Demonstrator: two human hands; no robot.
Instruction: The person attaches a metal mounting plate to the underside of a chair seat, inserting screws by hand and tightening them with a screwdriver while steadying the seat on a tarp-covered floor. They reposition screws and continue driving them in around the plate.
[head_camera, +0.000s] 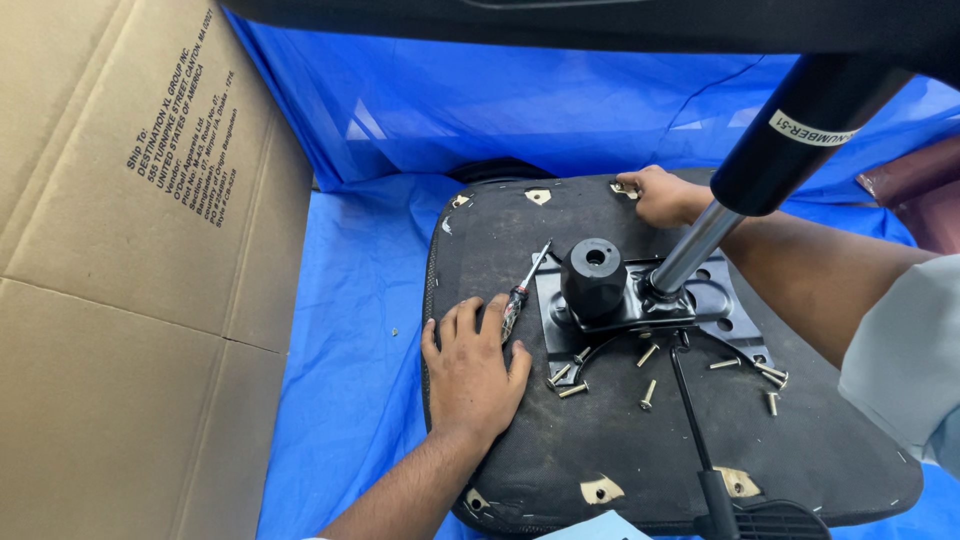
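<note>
A blue plastic sheet (350, 290) covers the floor and rises as a backdrop across the upper middle of the frame, with a flattened brown cardboard box (130, 280) filling the left side. At the centre lies an upturned office chair seat (620, 440), its black fabric underside facing up, with pale patches near the corners.

Bolted to the middle of the seat is a black metal tilt mechanism plate (700, 300) carrying a round black knob (593, 275). A chrome gas lift cylinder (695, 245) rises from the plate toward the upper right, widening into a black tube (800, 135) with a white label. A thin black lever (690, 420) runs from the plate toward the bottom edge of the frame.

The left hand (470, 365) lies flat and open on the seat's left part, fingers spread, gripping nothing; its fingertips lie just beside a screwdriver (522, 290) with a red and black handle resting on the fabric, its tip pointing to the upper right. The right hand (655, 195) is at the seat's far edge, upper centre, fingers curled closed against the fabric by a pale patch; what it pinches cannot be told.

Loose screws (648, 395) lie scattered on the fabric below and right of the plate.
</note>
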